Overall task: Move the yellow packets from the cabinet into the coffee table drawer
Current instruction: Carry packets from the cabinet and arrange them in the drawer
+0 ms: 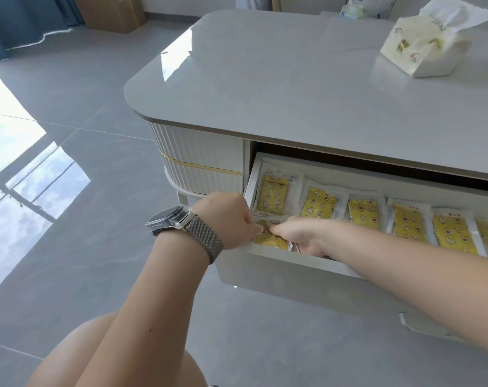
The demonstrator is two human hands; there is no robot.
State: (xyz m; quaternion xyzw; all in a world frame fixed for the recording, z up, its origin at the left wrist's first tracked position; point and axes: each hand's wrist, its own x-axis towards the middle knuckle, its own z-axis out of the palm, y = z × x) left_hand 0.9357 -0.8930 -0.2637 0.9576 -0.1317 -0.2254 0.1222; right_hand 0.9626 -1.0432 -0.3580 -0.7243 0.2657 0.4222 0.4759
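tissue pack (421, 48) on tabletop | blue curtain (19, 20) | cardboard box (111, 12)

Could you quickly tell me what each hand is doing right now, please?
Left hand: closed, pinching the yellow packet at the drawer's front left corner.
Right hand: inside the drawer, fingers on the same packet; grip cannot be told.

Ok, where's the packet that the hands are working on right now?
In the head view, the packet lies in the drawer's near-left corner, just in front of the back row's leftmost packet, with the left hand and right hand pinching it.
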